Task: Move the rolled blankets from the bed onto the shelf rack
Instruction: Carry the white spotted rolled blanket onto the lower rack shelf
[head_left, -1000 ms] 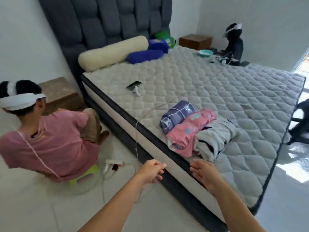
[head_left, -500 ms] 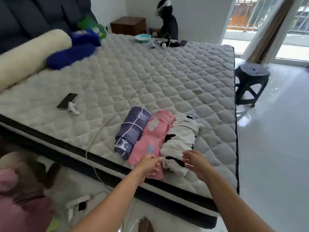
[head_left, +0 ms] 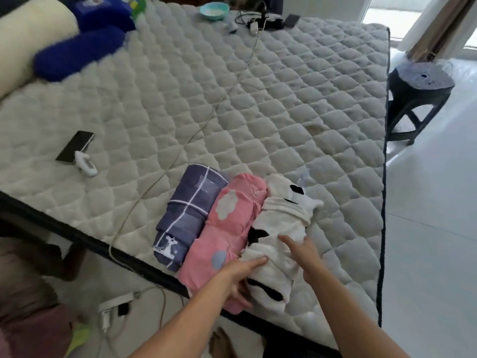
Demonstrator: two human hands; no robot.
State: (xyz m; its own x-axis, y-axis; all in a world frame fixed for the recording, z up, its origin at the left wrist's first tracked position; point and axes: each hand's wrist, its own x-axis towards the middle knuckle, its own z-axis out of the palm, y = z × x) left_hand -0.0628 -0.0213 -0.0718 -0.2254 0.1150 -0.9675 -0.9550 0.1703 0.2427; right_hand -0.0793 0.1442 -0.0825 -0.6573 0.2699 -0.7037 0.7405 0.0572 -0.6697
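Observation:
Three rolled blankets lie side by side near the front edge of the quilted mattress (head_left: pixel 296 104): a navy checked one (head_left: pixel 188 215), a pink one with cloud shapes (head_left: pixel 227 228) and a white one with black patches (head_left: pixel 281 223). My left hand (head_left: pixel 238 277) presses against the white roll's left side, fingers wedged between it and the pink roll. My right hand (head_left: pixel 303 257) lies flat on the right side of the white roll, fingers spread. Both hands touch the roll, which rests on the bed. No shelf rack is in view.
A phone (head_left: pixel 74 147), a white clip and a long cable (head_left: pixel 196 127) lie on the mattress. Cream and blue bolsters (head_left: pixel 77 50) sit far left, a teal bowl (head_left: pixel 214 10) and chargers at the back. A dark stool (head_left: pixel 418 96) stands right. A seated person (head_left: pixel 33 306) and power strip are lower left.
The view has swung right and closer to the blankets. Both hands reached forward from the bed edge and now bracket the white roll on either side.

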